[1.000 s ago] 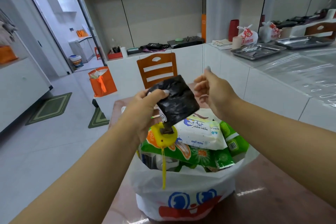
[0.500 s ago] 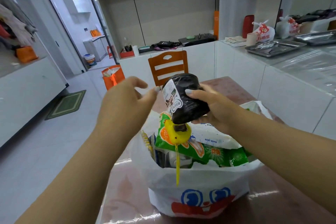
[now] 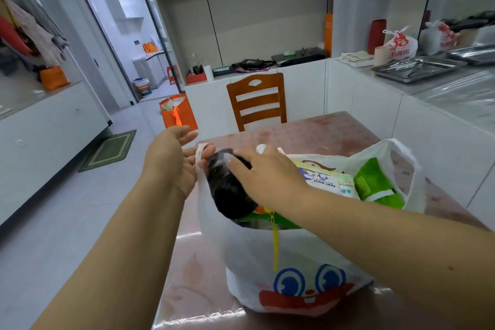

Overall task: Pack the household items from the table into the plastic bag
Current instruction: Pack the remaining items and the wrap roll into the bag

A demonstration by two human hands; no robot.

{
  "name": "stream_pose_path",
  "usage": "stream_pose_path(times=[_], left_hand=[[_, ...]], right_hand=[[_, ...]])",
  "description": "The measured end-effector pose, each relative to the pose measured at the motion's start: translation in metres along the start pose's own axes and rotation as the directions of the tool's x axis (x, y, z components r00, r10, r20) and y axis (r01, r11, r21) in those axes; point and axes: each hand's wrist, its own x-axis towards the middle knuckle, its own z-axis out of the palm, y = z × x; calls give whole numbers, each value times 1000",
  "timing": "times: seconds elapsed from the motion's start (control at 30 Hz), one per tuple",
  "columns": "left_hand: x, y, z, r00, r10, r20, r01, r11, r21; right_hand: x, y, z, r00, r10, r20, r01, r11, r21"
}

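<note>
A white plastic bag with a cartoon face stands on the reddish table. It holds a baby wipes pack, green packets and a yellow item with a hanging strap. My right hand grips a black roll and presses it into the bag's left side. My left hand is beside the bag's left rim, its fingers pinching the white handle and touching the roll.
A wooden chair stands at the table's far end. White counters run along the right with metal trays and a tied bag. An orange bag sits on the floor to the left.
My right hand has lowered the black roll from above the bag down into its left side. My left hand has moved to the bag's left handle.
</note>
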Motion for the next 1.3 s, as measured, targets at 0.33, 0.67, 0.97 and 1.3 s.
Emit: stream_pose_path(times=[0.33, 0.67, 0.97, 1.3], left_hand=[[-4, 2, 14, 997, 36, 75, -40, 998, 56], [-9, 3, 33, 997, 39, 69, -46, 993, 112], [-6, 2, 14, 992, 17, 126, -37, 987, 160], [-22, 9, 0, 961, -135, 243, 21, 906, 423]], right_hand=[[11, 37, 18, 944, -256, 210, 309, 908, -284], [13, 29, 10, 779, -374, 502, 472, 878, -79], [-8, 83, -22, 905, -191, 380, 272, 947, -172], [-18, 52, -22, 935, -158, 317, 131, 986, 108]])
